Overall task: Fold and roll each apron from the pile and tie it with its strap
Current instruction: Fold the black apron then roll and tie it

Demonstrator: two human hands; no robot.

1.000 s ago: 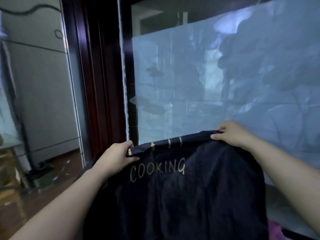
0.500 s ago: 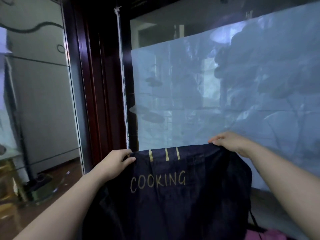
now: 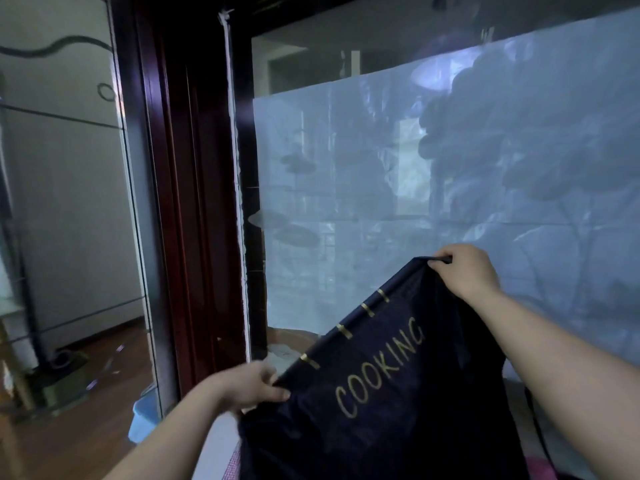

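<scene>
Dim room: dark red wooden frame [image 3: 180, 202], film-covered window [image 3: 450, 188], wooden floor [image 3: 79, 420] at left.

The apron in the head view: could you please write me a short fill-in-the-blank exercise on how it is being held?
1. The word printed on the dark apron reads ____.
2. The right hand grips its corner ____ than the left hand grips the other.
3. Along the apron's upper edge run ____ short gold stripes.

Missing words: COOKING; higher; four.
</scene>
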